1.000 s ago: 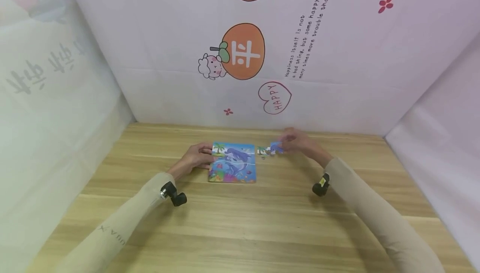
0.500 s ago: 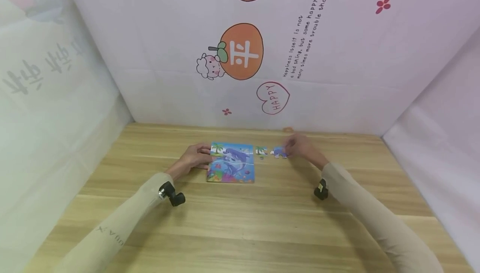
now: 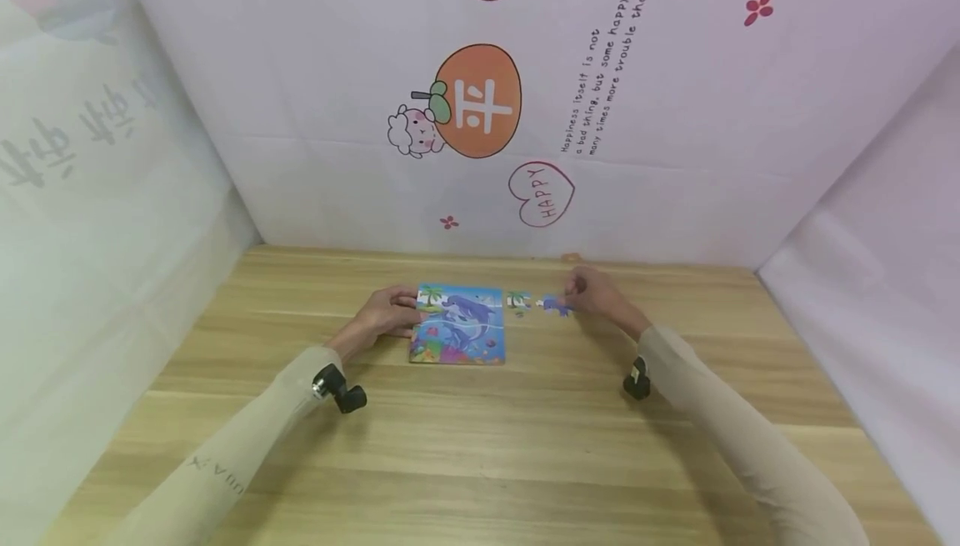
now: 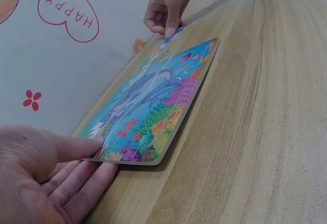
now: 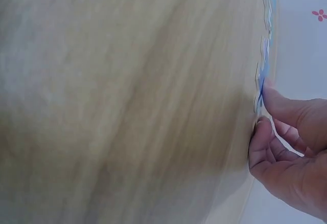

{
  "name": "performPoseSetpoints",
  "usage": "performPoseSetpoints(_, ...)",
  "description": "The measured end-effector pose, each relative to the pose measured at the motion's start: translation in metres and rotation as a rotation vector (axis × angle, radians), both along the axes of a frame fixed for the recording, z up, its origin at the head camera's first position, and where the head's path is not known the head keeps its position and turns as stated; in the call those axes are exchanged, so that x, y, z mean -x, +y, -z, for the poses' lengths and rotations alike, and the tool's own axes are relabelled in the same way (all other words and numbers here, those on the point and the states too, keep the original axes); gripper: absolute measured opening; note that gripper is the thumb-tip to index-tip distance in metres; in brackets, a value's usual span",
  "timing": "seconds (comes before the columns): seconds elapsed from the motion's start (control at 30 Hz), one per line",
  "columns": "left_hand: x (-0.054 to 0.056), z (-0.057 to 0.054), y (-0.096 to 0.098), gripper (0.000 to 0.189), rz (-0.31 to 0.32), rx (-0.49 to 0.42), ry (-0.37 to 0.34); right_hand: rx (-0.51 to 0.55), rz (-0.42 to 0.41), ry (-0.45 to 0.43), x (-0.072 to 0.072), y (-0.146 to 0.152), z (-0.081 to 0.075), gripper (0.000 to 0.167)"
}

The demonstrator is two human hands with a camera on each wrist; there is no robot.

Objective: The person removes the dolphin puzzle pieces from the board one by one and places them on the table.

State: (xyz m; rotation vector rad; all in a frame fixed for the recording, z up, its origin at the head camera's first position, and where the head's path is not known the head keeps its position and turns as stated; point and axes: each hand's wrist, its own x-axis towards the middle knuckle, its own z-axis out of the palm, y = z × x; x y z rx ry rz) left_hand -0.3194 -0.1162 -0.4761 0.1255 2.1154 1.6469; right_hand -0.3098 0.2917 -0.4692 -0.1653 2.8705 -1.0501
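- The right hand [image 3: 596,294] has come down since a second ago — the blue loose piece [image 3: 556,305] it pinches was lifted then and now sits at the worktop [image 3: 480,446], thumb and fingers curled on its edge.
- That piece lies just right of a second loose piece [image 3: 519,303], near the puzzle board [image 3: 457,325] but apart from it — so it looks set aside, not fitted.
- The left hand [image 3: 384,317] has stayed put, fingers straight and relaxed, touching the board's left edge.
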Motion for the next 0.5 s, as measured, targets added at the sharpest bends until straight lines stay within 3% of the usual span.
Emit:
performPoseSetpoints(0.23,-0.0015,-0.0006,0.0006,0.061,0.002,-0.006,-0.007,0.003,-0.011,0.017,0.001,0.0014,-0.0015,0.03)
performPoseSetpoints(0.5,-0.0022,-0.0019,0.0001,0.061,-0.011,0.005,-0.013,0.021,-0.061,0.077,0.0031,-0.0034,-0.009,0.011)
